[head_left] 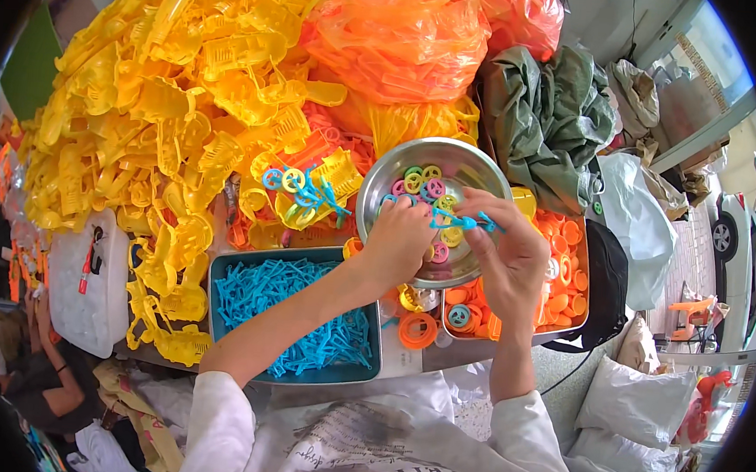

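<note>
Over a round metal bowl (464, 279) of small colourful plastic wheels (412, 183), my right hand (516, 249) pinches a thin blue plastic part (464, 223) between thumb and fingers. My left hand (399, 242) is beside it, fingers curled down among the wheels at the bowl's left side. The blue part's left end meets that hand's fingertips. What the left fingers grip is hidden. Left of the bowl, several blue pieces fitted with wheels (310, 194) lie on yellow parts. Below my left forearm sits a tray (380, 357) full of blue plastic parts (262, 294).
A tall heap of yellow plastic shells (170, 93) covers the left and back. Orange plastic bags (399, 38) and a green sack (545, 116) stand behind the bowl. To the right, another tray (554, 333) holds orange round parts (565, 286). A translucent white lid (88, 305) lies far left.
</note>
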